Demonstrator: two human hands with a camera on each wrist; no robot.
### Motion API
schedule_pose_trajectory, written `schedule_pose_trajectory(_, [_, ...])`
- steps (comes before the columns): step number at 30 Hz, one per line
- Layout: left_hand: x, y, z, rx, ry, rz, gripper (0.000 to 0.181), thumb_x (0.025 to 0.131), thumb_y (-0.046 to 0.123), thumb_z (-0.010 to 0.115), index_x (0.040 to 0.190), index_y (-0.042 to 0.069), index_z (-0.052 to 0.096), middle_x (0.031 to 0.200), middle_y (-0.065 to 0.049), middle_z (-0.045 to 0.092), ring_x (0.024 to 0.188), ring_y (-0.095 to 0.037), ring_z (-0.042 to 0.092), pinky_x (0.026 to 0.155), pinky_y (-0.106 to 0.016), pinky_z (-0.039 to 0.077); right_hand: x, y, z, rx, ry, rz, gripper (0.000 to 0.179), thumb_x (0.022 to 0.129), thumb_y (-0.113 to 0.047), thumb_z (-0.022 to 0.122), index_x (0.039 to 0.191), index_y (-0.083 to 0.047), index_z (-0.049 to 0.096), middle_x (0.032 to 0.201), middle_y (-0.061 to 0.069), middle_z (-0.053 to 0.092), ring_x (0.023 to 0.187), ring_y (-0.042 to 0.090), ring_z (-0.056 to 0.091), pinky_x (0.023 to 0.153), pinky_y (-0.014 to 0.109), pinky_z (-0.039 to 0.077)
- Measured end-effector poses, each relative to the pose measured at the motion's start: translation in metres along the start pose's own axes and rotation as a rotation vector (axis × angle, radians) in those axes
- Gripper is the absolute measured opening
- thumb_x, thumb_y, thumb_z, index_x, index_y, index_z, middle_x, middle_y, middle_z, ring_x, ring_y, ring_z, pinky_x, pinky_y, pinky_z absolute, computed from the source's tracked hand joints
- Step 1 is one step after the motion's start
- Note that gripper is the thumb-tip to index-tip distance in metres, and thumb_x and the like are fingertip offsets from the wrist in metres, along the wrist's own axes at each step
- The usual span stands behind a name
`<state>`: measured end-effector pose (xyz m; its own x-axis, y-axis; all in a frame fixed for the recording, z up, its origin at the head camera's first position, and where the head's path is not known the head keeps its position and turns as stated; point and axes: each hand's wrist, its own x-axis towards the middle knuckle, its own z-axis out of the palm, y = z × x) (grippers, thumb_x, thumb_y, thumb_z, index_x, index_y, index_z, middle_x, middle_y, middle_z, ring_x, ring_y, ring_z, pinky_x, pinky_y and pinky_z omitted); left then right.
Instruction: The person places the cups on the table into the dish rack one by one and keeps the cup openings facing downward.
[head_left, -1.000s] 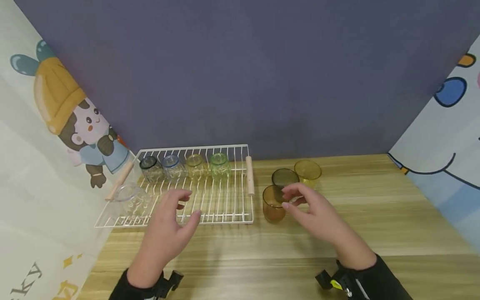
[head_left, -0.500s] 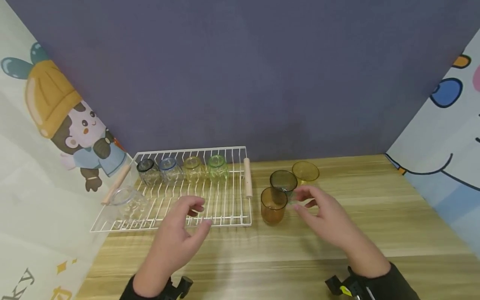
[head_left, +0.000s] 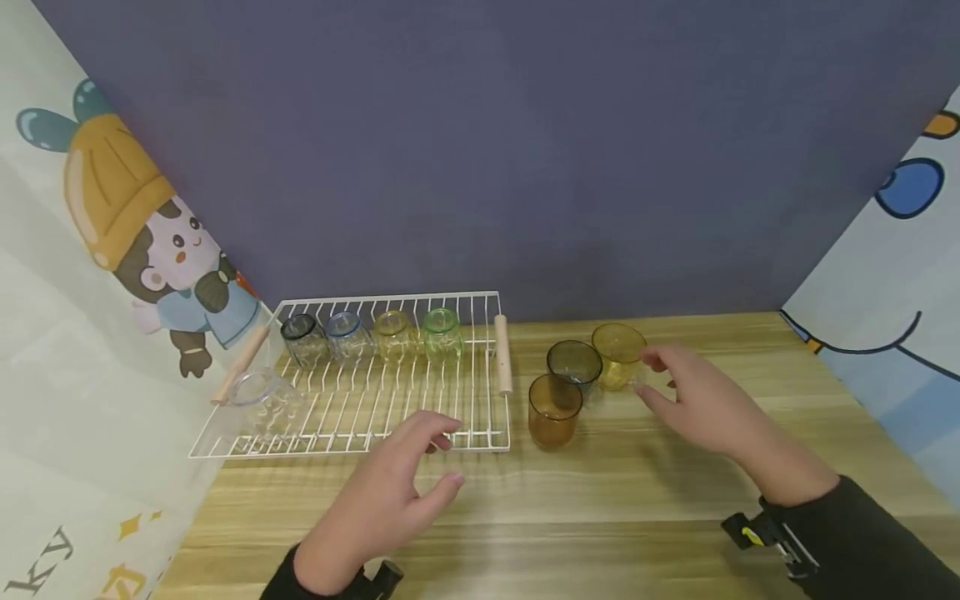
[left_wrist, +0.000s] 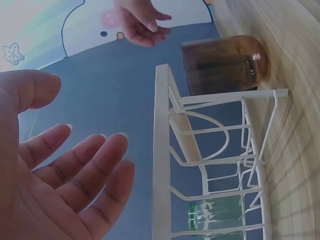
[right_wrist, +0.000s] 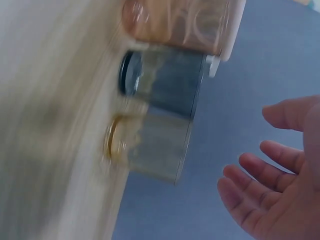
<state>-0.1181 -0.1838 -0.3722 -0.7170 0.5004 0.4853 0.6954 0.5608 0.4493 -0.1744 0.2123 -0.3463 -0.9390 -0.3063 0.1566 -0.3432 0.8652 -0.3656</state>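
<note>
My right hand (head_left: 701,400) hovers just right of a yellow glass (head_left: 618,358), its fingers loosely bent and holding nothing. In the right wrist view a gap separates that hand from the yellow glass (right_wrist: 155,147). A dark grey glass (head_left: 573,367) stands beside the yellow one, and an amber glass (head_left: 555,417) is nearest the front. My left hand (head_left: 393,500), empty with relaxed fingers, is in front of the white wire rack (head_left: 420,450). On the rack's back row sit small upturned glasses: black-rimmed (head_left: 303,342), blue (head_left: 348,337), yellow (head_left: 395,337) and green (head_left: 442,335).
A larger clear glass (head_left: 266,404) leans at the rack's front left. Wooden handles (head_left: 502,354) flank the rack. The wooden table (head_left: 562,517) meets a dark blue back panel (head_left: 525,167). Cartoon-printed panels (head_left: 150,233) border both sides.
My right hand has moved right, from near the amber and dark grey glasses to beside the yellow glass. My left hand has shifted right and nearer to me. The glasses stay put.
</note>
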Motion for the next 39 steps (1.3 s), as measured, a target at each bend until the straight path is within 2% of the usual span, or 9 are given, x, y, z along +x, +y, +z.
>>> schedule_pose_trajectory(5, [-0.001, 0.001, 0.002, 0.016, 0.007, 0.022, 0.05, 0.085, 0.027, 0.072, 0.13, 0.015, 0.053, 0.113, 0.013, 0.057, 0.099, -0.004, 0.056, 0.085, -0.03, 0.055, 0.022, 0.02, -0.01, -0.042, -0.036, 0.012, 0.055, 0.097, -0.03, 0.057, 0.136, 0.006, 0.043, 0.13, 0.027, 0.05, 0.114, 0.043, 0.052, 0.087, 0.06, 0.048])
schedule_pose_trajectory(10, [-0.001, 0.001, 0.003, 0.013, 0.001, 0.029, 0.048, 0.086, 0.027, 0.07, 0.129, 0.017, 0.053, 0.116, 0.012, 0.056, 0.1, -0.004, 0.056, 0.084, -0.031, 0.054, 0.05, 0.046, -0.012, 0.001, -0.097, 0.046, 0.053, 0.096, -0.021, 0.057, 0.137, 0.01, 0.039, 0.13, 0.031, 0.045, 0.115, 0.047, 0.048, 0.088, 0.06, 0.047])
schedule_pose_trajectory(15, [-0.001, 0.0, 0.004, 0.013, -0.001, 0.032, 0.047, 0.086, 0.028, 0.07, 0.129, 0.017, 0.053, 0.118, 0.01, 0.057, 0.1, -0.004, 0.057, 0.085, -0.03, 0.054, 0.078, 0.063, -0.011, 0.035, -0.163, 0.082, 0.053, 0.097, -0.022, 0.056, 0.136, 0.01, 0.039, 0.13, 0.034, 0.046, 0.115, 0.048, 0.048, 0.088, 0.06, 0.046])
schedule_pose_trajectory(22, [-0.002, 0.0, 0.006, 0.013, -0.009, 0.033, 0.046, 0.086, 0.027, 0.07, 0.129, 0.017, 0.053, 0.116, 0.011, 0.058, 0.099, -0.005, 0.057, 0.084, -0.031, 0.055, 0.103, 0.067, 0.0, -0.02, -0.238, 0.066, 0.049, 0.097, -0.023, 0.055, 0.133, 0.01, 0.045, 0.128, 0.033, 0.049, 0.116, 0.047, 0.047, 0.091, 0.061, 0.044])
schedule_pose_trajectory(29, [-0.001, 0.005, 0.009, 0.005, -0.036, 0.04, 0.045, 0.087, 0.028, 0.069, 0.127, 0.012, 0.055, 0.117, 0.006, 0.059, 0.099, -0.005, 0.057, 0.085, -0.03, 0.054, 0.113, 0.063, 0.007, -0.037, -0.336, 0.04, 0.051, 0.096, -0.021, 0.056, 0.134, 0.011, 0.043, 0.129, 0.037, 0.047, 0.116, 0.051, 0.046, 0.09, 0.061, 0.045])
schedule_pose_trajectory(34, [0.0, 0.006, 0.011, 0.002, -0.038, 0.042, 0.045, 0.088, 0.029, 0.068, 0.129, 0.015, 0.054, 0.117, 0.009, 0.058, 0.099, -0.004, 0.056, 0.085, -0.028, 0.054, 0.118, 0.062, 0.015, -0.03, -0.347, 0.034, 0.058, 0.094, -0.021, 0.059, 0.139, 0.011, 0.039, 0.132, 0.037, 0.046, 0.119, 0.052, 0.045, 0.094, 0.063, 0.043])
schedule_pose_trajectory(39, [0.0, 0.007, 0.012, 0.003, -0.036, 0.041, 0.044, 0.088, 0.028, 0.068, 0.128, 0.015, 0.055, 0.115, 0.011, 0.057, 0.098, -0.004, 0.056, 0.085, -0.028, 0.054, 0.123, 0.06, 0.021, -0.068, -0.352, 0.002, 0.055, 0.094, -0.02, 0.059, 0.137, 0.011, 0.042, 0.131, 0.036, 0.048, 0.118, 0.051, 0.047, 0.095, 0.062, 0.043])
